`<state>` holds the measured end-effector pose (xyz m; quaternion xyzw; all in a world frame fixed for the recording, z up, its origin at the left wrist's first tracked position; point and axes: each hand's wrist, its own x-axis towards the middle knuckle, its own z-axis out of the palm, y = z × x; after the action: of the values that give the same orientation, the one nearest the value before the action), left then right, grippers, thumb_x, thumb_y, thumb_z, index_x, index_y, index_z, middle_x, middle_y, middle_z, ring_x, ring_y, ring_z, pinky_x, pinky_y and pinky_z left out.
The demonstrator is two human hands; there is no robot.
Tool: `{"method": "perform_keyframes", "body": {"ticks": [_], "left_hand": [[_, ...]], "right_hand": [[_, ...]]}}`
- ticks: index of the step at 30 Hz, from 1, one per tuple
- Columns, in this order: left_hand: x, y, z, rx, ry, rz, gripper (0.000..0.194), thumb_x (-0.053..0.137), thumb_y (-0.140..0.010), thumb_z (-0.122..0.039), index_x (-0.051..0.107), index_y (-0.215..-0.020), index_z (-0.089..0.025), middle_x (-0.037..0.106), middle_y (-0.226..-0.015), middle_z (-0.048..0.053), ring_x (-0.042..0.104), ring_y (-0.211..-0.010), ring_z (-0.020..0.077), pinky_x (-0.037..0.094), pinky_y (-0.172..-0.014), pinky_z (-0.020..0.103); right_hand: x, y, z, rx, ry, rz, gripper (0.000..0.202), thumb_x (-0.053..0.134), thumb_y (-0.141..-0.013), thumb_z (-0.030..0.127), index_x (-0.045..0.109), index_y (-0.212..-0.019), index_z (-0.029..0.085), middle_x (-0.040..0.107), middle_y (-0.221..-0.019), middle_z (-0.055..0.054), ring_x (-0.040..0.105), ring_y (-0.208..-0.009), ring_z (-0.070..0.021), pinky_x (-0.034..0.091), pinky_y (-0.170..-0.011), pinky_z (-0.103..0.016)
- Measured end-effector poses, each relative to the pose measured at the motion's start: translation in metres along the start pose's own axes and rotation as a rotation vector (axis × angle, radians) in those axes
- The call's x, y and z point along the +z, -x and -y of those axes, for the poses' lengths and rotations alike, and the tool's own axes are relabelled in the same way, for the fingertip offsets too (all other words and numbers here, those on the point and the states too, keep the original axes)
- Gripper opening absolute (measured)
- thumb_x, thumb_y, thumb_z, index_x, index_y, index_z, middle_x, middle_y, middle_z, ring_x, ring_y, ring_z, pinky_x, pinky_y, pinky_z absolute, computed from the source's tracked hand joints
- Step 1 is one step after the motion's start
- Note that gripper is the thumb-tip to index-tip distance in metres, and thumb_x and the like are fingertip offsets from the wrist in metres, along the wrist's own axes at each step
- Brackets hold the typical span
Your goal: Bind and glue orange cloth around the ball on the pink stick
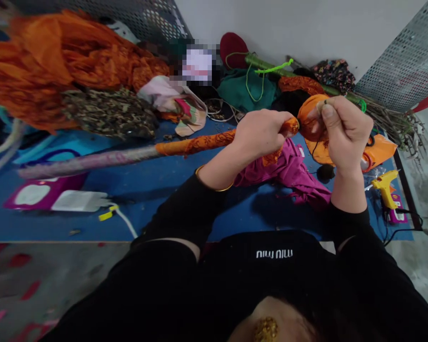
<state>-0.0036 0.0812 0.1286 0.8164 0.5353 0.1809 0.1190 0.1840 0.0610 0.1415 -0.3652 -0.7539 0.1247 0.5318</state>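
A long stick (124,156) runs across the front of my body, its left part greyish and its right part wrapped in orange patterned cloth (203,142). My left hand (262,130) is closed around the cloth-wrapped part near its right end. Just beyond those fingers a rounded orange cloth bundle (310,109) adjoins the end. My right hand (345,130) is closed in a pinch beside this bundle, on what looks like a thin dark string (316,146); a loop of it hangs below the fingers. Magenta cloth (288,175) lies on the table under both hands.
The blue table (185,213) holds an orange fabric heap (57,61), a bag of dried leaves (110,111), teal cloth (251,88) and a white power strip (80,200). A yellow glue gun (385,187) lies at the right edge, near a twig bundle (395,111).
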Motion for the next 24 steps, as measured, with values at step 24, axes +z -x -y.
{"method": "perform_keyframes", "body": {"ticks": [24], "left_hand": [[0.015, 0.008, -0.006, 0.366, -0.290, -0.110, 0.051, 0.045, -0.095, -0.016, 0.066, -0.140, -0.031, 0.076, -0.093, 0.008, 0.070, -0.078, 0.0230, 0.054, -0.069, 0.036]], "right_hand": [[-0.013, -0.011, -0.020, 0.138, 0.180, 0.245, 0.036, 0.050, -0.103, 0.044, 0.055, -0.070, 0.031, 0.076, -0.106, -0.003, 0.072, -0.102, -0.0211, 0.059, -0.093, -0.039]]}}
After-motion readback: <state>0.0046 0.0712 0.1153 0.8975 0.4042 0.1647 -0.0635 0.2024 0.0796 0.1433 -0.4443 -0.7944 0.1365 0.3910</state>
